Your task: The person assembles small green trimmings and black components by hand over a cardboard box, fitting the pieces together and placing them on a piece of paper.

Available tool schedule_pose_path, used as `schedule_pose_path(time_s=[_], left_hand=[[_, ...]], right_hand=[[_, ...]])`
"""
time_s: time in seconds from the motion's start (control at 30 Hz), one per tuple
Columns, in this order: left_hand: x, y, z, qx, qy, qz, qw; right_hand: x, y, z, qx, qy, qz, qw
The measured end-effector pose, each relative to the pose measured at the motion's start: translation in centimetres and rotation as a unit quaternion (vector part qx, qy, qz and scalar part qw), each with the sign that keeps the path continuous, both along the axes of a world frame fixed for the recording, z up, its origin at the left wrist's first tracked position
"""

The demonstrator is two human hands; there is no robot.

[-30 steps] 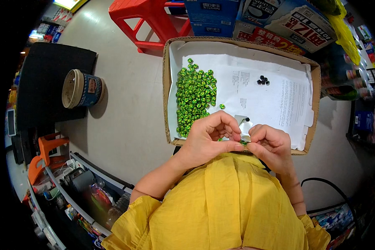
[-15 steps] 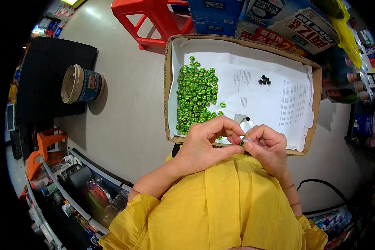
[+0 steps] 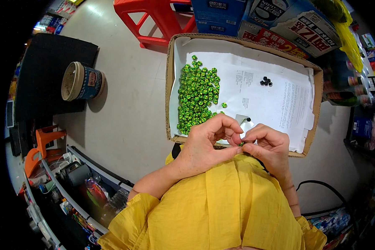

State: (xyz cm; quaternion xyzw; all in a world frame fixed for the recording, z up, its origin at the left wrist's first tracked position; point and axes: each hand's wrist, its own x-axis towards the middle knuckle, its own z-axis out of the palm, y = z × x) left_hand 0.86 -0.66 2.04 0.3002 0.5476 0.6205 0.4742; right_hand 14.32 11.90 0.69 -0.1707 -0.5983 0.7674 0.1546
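My left hand (image 3: 210,143) and my right hand (image 3: 268,143) meet at the near edge of a shallow cardboard box (image 3: 169,83) lined with white paper. Between their pinched fingertips is a small green piece (image 3: 241,144), mostly hidden by the fingers. Many small shiny green-and-yellow pieces (image 3: 199,93) lie heaped on the left side of the box, and one green piece (image 3: 224,105) sits apart from them. Several small black cubes (image 3: 266,81) form a little cluster toward the far right. A single black piece (image 3: 248,119) rests on a greyish patch just beyond my hands.
A red plastic stool (image 3: 154,21) and blue cartons (image 3: 216,14) stand behind the box. To the left, a bucket (image 3: 84,82) sits beside a black panel (image 3: 41,75). An orange chair (image 3: 41,146) and a shelf rail (image 3: 100,166) are at lower left; bottles (image 3: 341,98) stand at right.
My right fingers have closed further over the small piece, covering the pale shiny part that showed at their tips. The hands stay in almost the same place; the view has shifted slightly.
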Motion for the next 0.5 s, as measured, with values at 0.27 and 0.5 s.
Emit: schedule_pose_path(time_s=[0.27,0.5], left_hand=[[0.4,0.0,-0.1,-0.004,-0.092,0.016,0.996],[0.1,0.0,0.1,-0.046,-0.177,0.01,0.983]], right_hand=[[-0.2,0.8,-0.1,0.266,0.101,-0.007,0.959],[0.4,1.6,0.5,0.476,0.12,0.04,0.87]])
